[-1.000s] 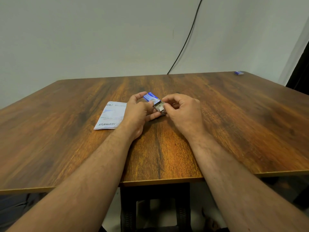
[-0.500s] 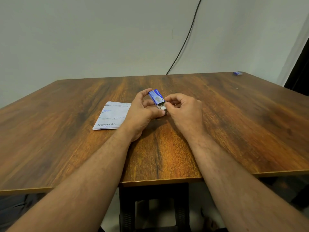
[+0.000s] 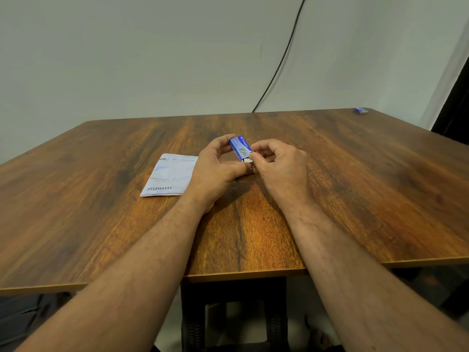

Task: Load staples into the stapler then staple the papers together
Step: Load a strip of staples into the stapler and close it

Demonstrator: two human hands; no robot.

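My left hand [image 3: 215,168] grips a small blue staple box [image 3: 240,147] just above the middle of the wooden table [image 3: 355,189]. The box is tilted, its open near end showing a white inner tray [image 3: 246,160]. My right hand [image 3: 276,161] pinches at that open end with thumb and forefinger; what it pinches is too small to tell. The folded papers [image 3: 169,175], white with blue and red scribbles, lie flat on the table just left of my left hand. No stapler shows in this view.
A second small blue object [image 3: 361,110] lies at the table's far right corner. A black cable [image 3: 279,64] runs down the wall behind the table. A dark curtain edge [image 3: 454,115] stands at the far right.
My left hand has lifted and tilted the blue box more upright, away from the table top. My right fingers stayed at its open end.
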